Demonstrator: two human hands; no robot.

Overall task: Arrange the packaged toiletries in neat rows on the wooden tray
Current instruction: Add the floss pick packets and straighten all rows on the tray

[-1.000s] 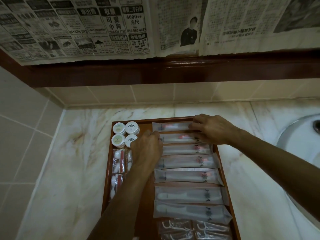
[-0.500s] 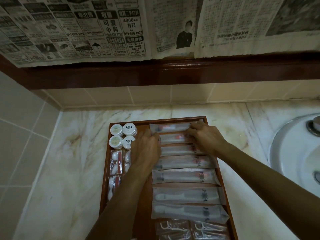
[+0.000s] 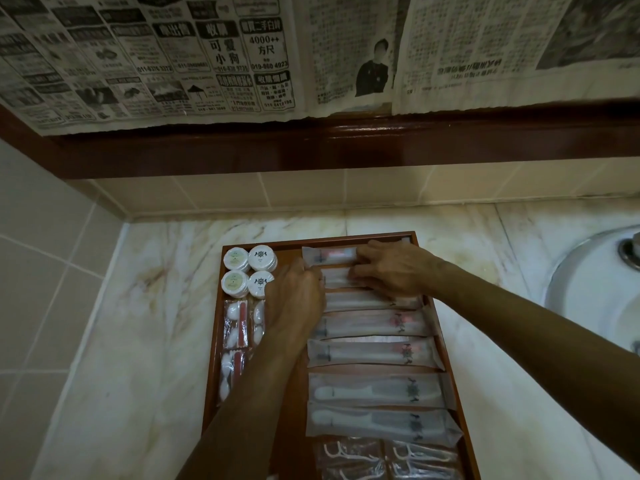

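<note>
At the upper middle of the frame, the right hand (image 3: 391,270), slid leftward since a second ago, and the left hand (image 3: 296,299) are being pressed with curled fingers onto the second sachet (image 3: 337,278) of the wooden tray (image 3: 322,239), suggesting the row is being squared.

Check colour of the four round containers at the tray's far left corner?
White round containers: two with pale green labels, two with dark emblems. Head view, the only one.
</note>
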